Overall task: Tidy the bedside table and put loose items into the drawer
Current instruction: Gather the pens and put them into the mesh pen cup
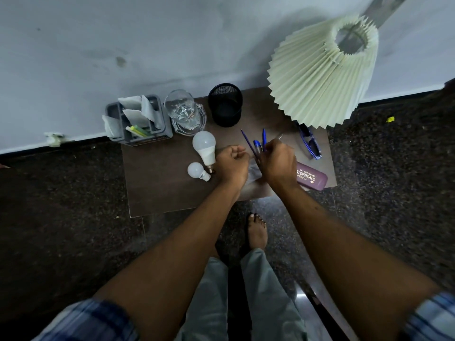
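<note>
The right hand is clamped around a bunch of blue pens, its fingers curled over their lower ends; 3 blue shafts fan up and away from the knuckles, with a thin grey tip poking out beside them. The bunch is lifted over the middle of the bedside table.

Just left of that grip, the left hand is curled into a loose fist. Whether it pinches anything I cannot tell. A pale, translucent scrap lies under the gap between the 2 hands.

Just right of the grip and nearer the person, a purple spectacle case lies flat. Further right and beyond it are blue-framed glasses, under the pleated lamp shade. Beyond the grip stands a black mesh pen cup. Left of the fist lie a large bulb and a small bulb, with a drinking glass and a grey organiser further back.
</note>
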Action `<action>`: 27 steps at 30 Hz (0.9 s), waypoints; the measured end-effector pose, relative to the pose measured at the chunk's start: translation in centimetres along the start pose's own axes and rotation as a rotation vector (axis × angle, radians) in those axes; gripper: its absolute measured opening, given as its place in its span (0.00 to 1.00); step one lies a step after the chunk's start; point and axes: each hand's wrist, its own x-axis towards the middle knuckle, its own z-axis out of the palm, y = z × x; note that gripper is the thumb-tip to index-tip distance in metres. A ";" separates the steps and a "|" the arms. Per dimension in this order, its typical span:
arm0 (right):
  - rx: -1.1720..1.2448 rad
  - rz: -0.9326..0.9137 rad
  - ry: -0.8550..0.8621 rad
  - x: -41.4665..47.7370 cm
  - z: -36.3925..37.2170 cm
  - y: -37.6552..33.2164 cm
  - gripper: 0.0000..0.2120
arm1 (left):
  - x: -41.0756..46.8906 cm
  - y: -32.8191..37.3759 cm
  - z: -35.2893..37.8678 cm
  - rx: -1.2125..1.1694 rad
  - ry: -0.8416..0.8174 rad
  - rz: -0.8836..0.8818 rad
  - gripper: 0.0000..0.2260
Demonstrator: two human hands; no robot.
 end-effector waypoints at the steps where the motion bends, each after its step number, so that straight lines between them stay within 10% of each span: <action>1: -0.048 -0.017 -0.003 0.3 0.0 0.0 0.08 | 0.3 0.1 0.3 0.032 0.001 0.023 0.08; 14: -0.301 -0.111 -0.067 3.6 -0.2 -0.2 0.07 | 2.8 2.5 3.2 0.575 0.038 -0.008 0.09; 27: -0.185 -0.067 -0.107 5.0 -0.4 -0.2 0.04 | 3.6 3.6 4.3 0.537 0.048 -0.150 0.19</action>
